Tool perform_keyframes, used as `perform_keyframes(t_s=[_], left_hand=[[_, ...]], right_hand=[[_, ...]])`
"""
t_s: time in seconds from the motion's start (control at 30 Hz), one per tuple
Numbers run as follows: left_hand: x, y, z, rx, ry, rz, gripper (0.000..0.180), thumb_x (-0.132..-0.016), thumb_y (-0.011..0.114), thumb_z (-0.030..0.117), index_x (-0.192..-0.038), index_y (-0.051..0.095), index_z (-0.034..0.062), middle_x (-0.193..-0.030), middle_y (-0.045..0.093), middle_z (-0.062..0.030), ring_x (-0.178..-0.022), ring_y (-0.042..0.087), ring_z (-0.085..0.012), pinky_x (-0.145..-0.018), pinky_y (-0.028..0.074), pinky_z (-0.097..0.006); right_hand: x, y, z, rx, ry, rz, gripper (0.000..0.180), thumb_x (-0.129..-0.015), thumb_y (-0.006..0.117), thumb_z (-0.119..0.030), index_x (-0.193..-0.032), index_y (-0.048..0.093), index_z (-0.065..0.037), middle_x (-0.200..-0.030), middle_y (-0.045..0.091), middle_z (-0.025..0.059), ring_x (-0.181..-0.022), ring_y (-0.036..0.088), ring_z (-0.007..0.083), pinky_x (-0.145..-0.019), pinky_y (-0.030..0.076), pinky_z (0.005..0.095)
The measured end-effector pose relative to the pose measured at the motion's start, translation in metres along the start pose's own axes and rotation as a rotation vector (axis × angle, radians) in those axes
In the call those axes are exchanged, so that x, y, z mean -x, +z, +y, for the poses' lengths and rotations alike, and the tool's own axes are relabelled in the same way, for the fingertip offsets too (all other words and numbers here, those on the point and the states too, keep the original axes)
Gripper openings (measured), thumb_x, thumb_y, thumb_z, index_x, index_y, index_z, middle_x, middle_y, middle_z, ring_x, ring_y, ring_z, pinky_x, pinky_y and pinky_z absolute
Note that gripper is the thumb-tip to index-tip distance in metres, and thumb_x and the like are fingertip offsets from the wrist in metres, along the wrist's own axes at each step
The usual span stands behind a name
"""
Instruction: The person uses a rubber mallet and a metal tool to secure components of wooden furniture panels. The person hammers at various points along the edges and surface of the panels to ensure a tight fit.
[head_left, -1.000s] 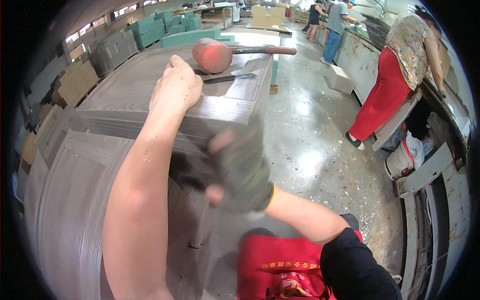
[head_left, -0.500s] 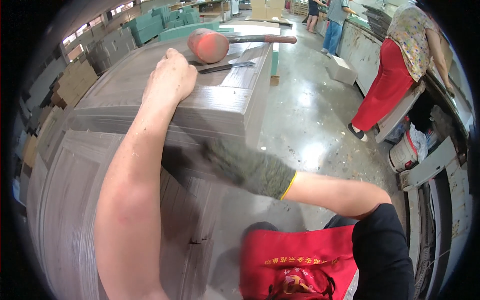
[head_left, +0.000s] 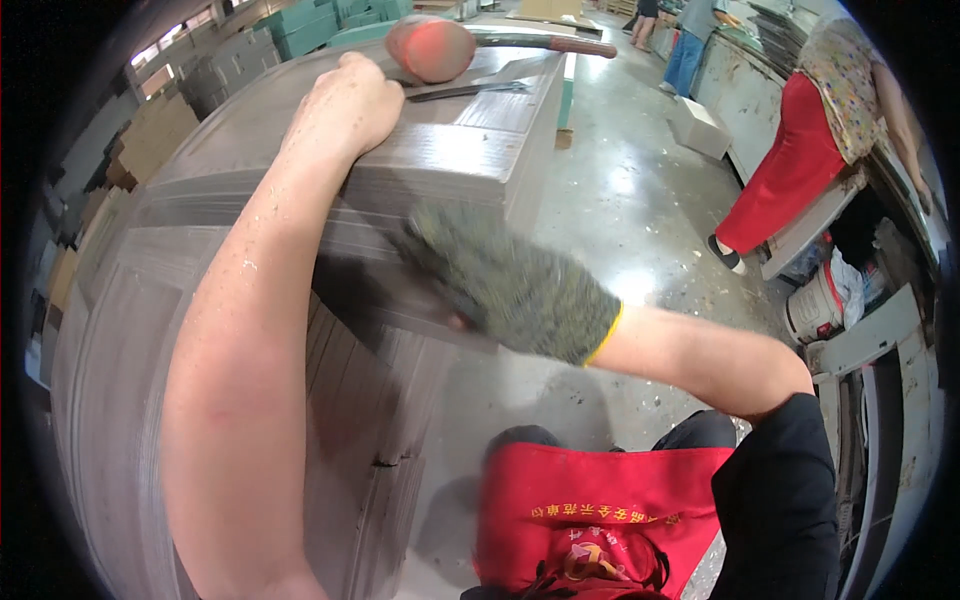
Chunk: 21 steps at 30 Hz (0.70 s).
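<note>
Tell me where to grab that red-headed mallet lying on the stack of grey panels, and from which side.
Take the mallet by its dark handle, which lies flat on the stack of grey panels and points right, clear of the bare left hand. Coming from the right with the gloved right hand looks best; the rounded head offers poor purchase.

Left hand (head_left: 345,105) fisted; gloved right hand (head_left: 500,280) blurred
</note>
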<state>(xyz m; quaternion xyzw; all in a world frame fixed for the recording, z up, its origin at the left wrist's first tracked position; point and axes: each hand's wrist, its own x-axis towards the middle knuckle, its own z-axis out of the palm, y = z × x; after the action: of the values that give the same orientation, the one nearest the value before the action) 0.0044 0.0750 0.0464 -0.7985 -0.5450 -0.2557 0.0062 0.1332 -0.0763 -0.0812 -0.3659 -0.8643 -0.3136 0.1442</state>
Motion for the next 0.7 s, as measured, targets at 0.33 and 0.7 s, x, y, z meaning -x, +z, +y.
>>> perform_keyframes(t_s=[0.33, 0.7], left_hand=[[0.000, -0.005, 0.004, 0.017, -0.012, -0.030, 0.053, -0.085, 0.045, 0.018, -0.133, 0.043, -0.0061, -0.131, 0.053, -0.0277, -0.124, 0.051, -0.0394, -0.104, 0.041, -0.046], [-0.001, 0.003, 0.006, 0.008, 0.022, -0.021, 0.053, -0.085, 0.044, 0.018, -0.131, 0.043, -0.0076, -0.129, 0.052, -0.0305, -0.122, 0.051, -0.0417, -0.104, 0.040, -0.046]], right_hand=[[0.175, 0.073, -0.082, -0.363, 0.139, -0.367, 0.056, -0.081, 0.063, -0.035, -0.124, 0.058, -0.001, -0.138, 0.047, 0.0197, -0.134, 0.037, 0.0395, -0.114, 0.024, 0.0549], [0.139, 0.053, -0.094, -0.314, -0.036, -0.881, 0.047, -0.074, 0.064, -0.034, -0.114, 0.064, -0.009, -0.120, 0.061, 0.0081, -0.121, 0.050, 0.0269, -0.108, 0.036, 0.0488]])
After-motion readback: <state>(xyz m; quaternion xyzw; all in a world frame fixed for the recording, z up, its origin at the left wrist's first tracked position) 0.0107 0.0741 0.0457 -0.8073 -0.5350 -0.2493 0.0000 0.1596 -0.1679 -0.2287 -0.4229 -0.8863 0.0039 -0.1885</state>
